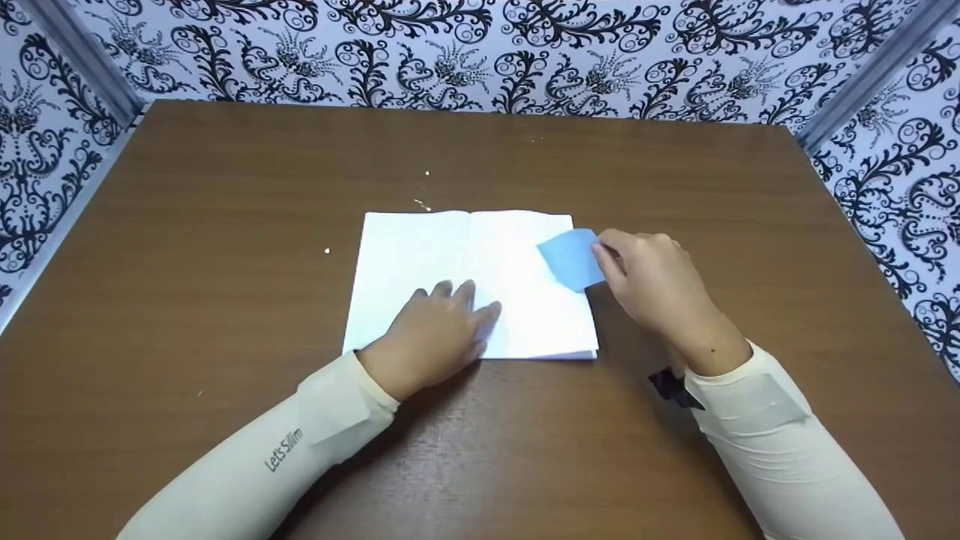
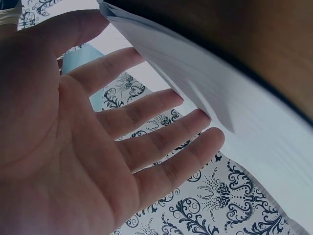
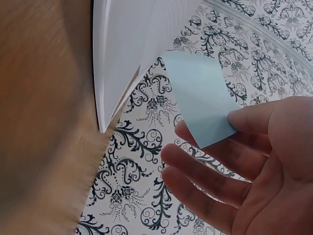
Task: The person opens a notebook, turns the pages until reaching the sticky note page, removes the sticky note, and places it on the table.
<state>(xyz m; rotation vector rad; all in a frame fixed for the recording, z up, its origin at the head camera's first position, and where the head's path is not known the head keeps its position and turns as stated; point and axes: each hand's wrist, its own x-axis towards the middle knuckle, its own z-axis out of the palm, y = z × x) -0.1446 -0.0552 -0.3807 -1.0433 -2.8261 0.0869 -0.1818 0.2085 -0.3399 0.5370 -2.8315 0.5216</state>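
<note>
An open white notebook (image 1: 457, 262) lies flat in the middle of the brown table (image 1: 225, 247). My left hand (image 1: 442, 330) rests on its lower left page with straight fingers (image 2: 161, 142) spread over the paper (image 2: 234, 112). My right hand (image 1: 645, 277) pinches a small blue paper slip (image 1: 571, 259) between thumb and fingers at the notebook's right edge. In the right wrist view the blue slip (image 3: 203, 100) sticks up from the fingertips (image 3: 244, 120), close to the notebook's page edges (image 3: 122, 63).
Patterned black-and-white walls (image 1: 480, 52) enclose the table on three sides. A few tiny crumbs (image 1: 422, 202) lie just beyond the notebook. A small black object (image 1: 671, 386) sits by my right wrist. Bare tabletop surrounds the notebook on all sides.
</note>
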